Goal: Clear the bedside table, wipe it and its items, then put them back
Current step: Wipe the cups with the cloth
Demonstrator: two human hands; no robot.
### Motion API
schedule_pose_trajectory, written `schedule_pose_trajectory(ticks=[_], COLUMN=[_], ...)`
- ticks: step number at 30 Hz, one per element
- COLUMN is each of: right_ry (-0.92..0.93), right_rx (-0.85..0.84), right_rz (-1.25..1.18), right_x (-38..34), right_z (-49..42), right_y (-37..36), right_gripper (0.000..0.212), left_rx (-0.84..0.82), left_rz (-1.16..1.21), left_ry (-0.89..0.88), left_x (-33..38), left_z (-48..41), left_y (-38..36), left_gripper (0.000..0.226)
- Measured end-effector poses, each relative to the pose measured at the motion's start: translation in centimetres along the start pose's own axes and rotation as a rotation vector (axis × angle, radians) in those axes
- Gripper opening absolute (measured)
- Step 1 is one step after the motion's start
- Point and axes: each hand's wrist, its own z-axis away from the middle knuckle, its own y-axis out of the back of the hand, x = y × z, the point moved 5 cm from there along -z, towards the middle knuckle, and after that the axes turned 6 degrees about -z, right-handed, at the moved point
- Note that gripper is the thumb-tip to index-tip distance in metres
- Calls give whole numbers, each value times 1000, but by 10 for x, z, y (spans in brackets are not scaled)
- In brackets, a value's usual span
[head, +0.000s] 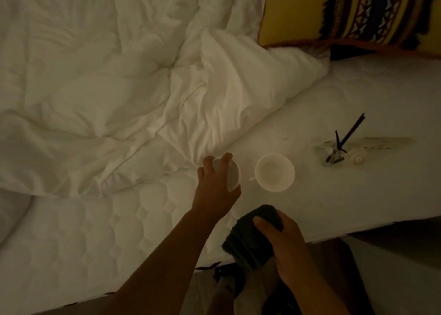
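Note:
On the white mattress [119,231] my left hand [214,185] closes from above around a small white cup [232,175]. Just to its right stands a wider white cup [274,172], upright and empty, with its handle pointing left. My right hand [288,248] holds a bunched dark cloth [253,238] at the bed's near edge. Further right lies a small glass reed diffuser [331,156] with black sticks, next to a small round white cap [358,159] and a pale flat paper item [386,141].
A rumpled white duvet [107,76] covers the left and middle of the bed. A yellow patterned cushion [346,14] lies at the top right. The mattress edge runs diagonally at the bottom, with dark floor and my legs below it.

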Motion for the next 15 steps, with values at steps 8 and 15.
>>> schedule_pose_trajectory(ticks=[8,15], right_ry=[408,236], right_rx=[210,251], right_rz=[207,-3], right_x=[-66,-99], right_z=[26,28], right_y=[-44,-51], right_gripper=[39,21], left_rx=[-193,-113], left_rz=[526,392], left_ry=[215,-71], left_x=[8,57], left_z=[25,46], left_y=[28,66], left_gripper=[47,40])
